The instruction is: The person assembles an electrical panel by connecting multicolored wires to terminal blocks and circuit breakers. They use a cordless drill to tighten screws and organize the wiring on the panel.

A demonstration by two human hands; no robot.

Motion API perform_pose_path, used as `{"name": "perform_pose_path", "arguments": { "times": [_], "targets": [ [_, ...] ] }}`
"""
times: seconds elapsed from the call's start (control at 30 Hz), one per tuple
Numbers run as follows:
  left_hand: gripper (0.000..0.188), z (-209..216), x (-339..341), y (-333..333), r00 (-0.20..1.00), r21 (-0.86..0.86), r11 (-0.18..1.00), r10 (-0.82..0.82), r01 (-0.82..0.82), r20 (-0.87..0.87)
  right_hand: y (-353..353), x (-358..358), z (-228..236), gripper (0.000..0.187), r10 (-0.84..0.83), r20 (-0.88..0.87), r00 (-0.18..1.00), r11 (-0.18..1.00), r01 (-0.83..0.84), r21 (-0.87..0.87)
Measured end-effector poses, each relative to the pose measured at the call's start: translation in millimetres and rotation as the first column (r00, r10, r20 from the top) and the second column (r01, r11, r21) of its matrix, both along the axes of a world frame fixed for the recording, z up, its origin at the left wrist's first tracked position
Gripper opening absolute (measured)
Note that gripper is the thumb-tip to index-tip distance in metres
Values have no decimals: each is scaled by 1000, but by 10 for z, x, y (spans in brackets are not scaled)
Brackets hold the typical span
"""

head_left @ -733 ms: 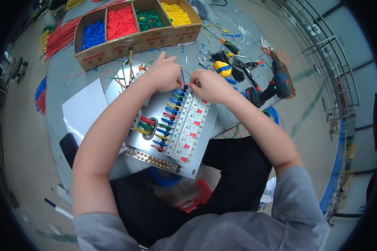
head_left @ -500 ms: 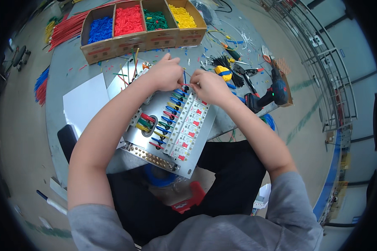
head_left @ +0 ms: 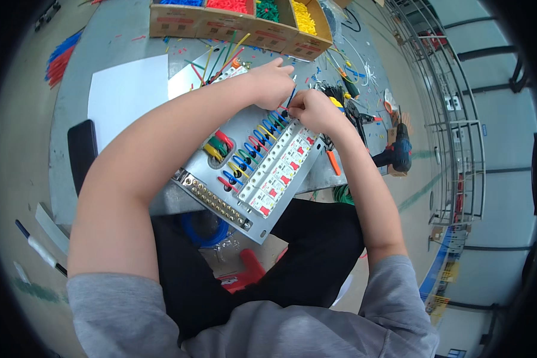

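A metal mounting plate (head_left: 267, 231) rests at a slant on the table's near edge, over my lap. It bears a row of white circuit breakers (head_left: 283, 170) with red switches. Short blue, red, green and yellow wires (head_left: 258, 140) loop from black-rimmed holes beside the breakers. At the far end of this row, my left hand (head_left: 273, 85) is closed, its fingertips partly hidden. Close on its right, my right hand (head_left: 316, 111) pinches at the same spot. A short red wire (head_left: 283, 108) runs between my fingertips, and a dark blue wire (head_left: 292, 94) stands up there.
A cardboard box (head_left: 232, 30) of sorted coloured sleeves stands at the back. White paper (head_left: 125, 92) and a black phone (head_left: 82, 152) lie left. Pliers (head_left: 357, 113), an orange-handled tool (head_left: 333, 162) and a cordless drill (head_left: 397, 149) are on the right. A brass terminal bar (head_left: 212, 197) lines the plate's near side.
The whole view has shifted, so the box sits higher and the plate further right in the picture. Both hands stay at the breaker row's far end, still pinching.
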State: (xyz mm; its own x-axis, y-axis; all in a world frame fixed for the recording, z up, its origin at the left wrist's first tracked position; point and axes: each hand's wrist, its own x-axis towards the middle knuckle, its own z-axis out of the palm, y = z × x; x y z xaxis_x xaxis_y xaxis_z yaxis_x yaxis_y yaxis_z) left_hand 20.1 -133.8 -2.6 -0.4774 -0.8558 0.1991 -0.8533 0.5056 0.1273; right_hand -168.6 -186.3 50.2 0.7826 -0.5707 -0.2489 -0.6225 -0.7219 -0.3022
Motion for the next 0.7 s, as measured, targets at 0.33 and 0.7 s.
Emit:
{"name": "perform_pose_path", "arguments": {
  "times": [0.33,0.7],
  "targets": [
    [10,11,15,70,999,-31,999,-28,26,-43,-111,177,50,17,-64,-232,971,992,86,87],
    [13,-19,-32,84,998,15,1000,8,-7,-64,-221,144,-164,19,-123,-194,973,986,143,91]
  ]
}}
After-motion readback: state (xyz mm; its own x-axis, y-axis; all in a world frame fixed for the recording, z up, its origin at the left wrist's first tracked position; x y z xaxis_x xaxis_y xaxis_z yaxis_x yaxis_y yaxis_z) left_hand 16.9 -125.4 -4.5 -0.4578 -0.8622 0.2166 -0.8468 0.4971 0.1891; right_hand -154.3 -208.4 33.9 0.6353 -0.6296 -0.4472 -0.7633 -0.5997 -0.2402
